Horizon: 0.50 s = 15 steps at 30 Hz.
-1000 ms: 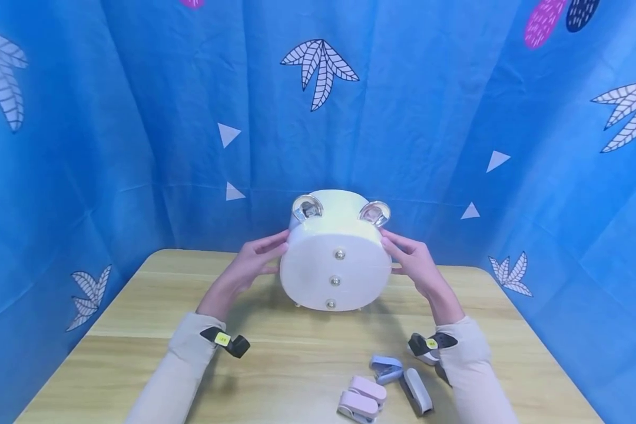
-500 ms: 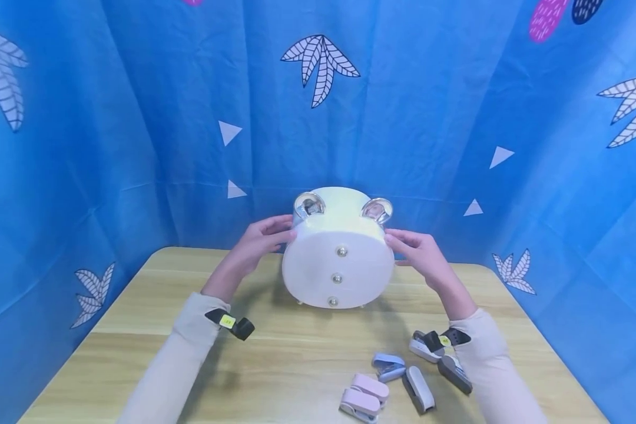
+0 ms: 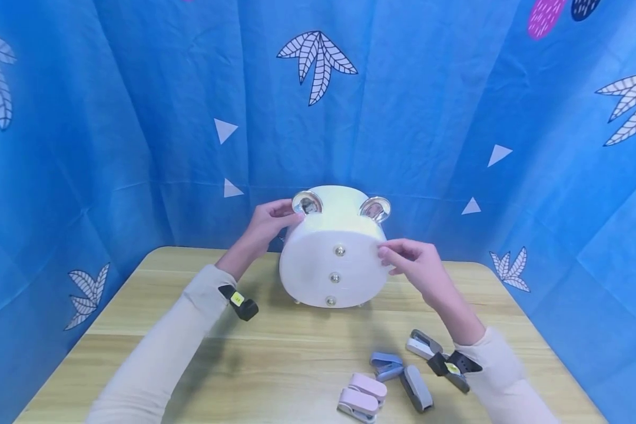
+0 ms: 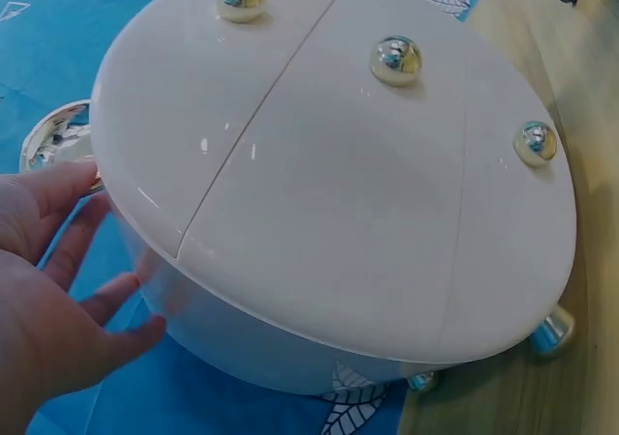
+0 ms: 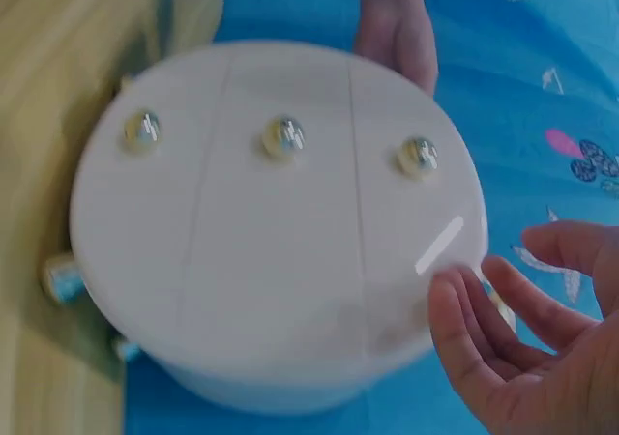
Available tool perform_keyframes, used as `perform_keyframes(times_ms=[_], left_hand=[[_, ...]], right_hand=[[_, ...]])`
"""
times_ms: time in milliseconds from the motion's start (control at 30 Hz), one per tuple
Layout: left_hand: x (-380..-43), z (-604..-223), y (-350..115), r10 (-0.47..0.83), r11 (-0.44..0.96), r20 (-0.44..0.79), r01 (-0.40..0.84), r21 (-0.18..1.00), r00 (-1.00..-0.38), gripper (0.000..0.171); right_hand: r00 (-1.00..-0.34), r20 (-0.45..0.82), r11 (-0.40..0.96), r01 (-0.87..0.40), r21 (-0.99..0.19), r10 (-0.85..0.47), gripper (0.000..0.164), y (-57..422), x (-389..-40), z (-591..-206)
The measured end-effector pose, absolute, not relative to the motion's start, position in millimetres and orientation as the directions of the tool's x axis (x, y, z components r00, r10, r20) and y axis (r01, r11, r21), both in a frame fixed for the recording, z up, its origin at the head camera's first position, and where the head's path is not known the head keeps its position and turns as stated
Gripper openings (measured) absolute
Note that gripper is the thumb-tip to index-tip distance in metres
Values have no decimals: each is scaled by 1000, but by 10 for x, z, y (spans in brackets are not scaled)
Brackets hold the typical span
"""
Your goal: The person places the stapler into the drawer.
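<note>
A white oval drawer box (image 3: 310,268) with shiny ears stands upright toward the back of the table, its front facing me. Three round metallic knobs (image 4: 397,60) run down that front, and seams divide it into drawers. My left hand (image 3: 264,227) is at the box's upper left, thumb beside the left ear (image 3: 307,203) and fingers spread along the side wall. At the upper right front edge is my right hand (image 3: 421,265), its fingertips (image 5: 447,295) overlapping the front face in the right wrist view, the fingers loosely bent. Neither hand grips anything.
Several small staplers lie at the front right of the wooden table (image 3: 265,377): two pink (image 3: 363,396), one blue (image 3: 387,366), the others grey (image 3: 417,388). My right wrist strap passes above some of them. A blue patterned curtain (image 3: 429,129) closes in the back and sides.
My left hand has moved up the box's side to the left ear. The right hand has slid down and inward onto the front edge. The box has stayed in place.
</note>
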<state>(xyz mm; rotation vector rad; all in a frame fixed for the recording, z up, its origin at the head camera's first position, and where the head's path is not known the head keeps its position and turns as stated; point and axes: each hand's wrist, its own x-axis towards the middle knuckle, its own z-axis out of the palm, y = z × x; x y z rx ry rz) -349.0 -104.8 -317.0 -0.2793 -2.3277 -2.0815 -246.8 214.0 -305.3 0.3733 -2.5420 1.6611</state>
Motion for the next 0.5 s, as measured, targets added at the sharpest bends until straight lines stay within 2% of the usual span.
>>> perform_keyframes(times_ms=[133, 267, 500], left_hand=[[-3517, -3162, -1037, 115, 123, 149, 163, 979, -982, 44], [-3540, -3175, -1037, 122, 141, 160, 177, 974, -980, 42], [-3543, -3185, -1033, 123, 139, 109, 126, 982, -986, 44]], right_hand=[[-961, 59, 231, -124, -965, -270, 39, 2043, -2497, -3153], [-916, -76, 116, 32, -993, -393, 45, 1952, -2567, -3233], [-862, -176, 26, 186, -982, -474, 51, 1786, -2693, -3352]])
